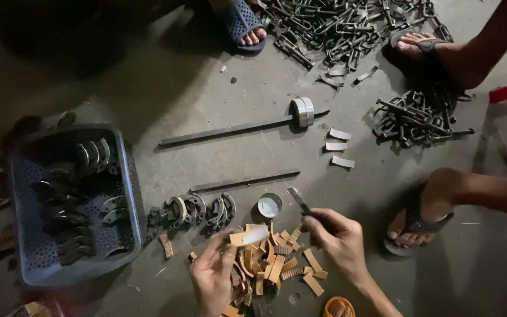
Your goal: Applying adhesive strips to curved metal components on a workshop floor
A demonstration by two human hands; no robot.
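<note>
many tan curved lining strips (277, 267) lie unsorted; left hand (213, 276) pinches 1 tan strip (247, 236); right hand (334, 235) grips a thin metal brush (298, 199); the blue plastic basket (125, 176) seems part filled.

head view | looks steeply down | close above floor (206, 94) | single view

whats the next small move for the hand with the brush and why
Probably bring the brush in the right hand down to the small round tin beside it, then across to the tan curved pad that the left hand holds up over the pile, face exposed.
</note>
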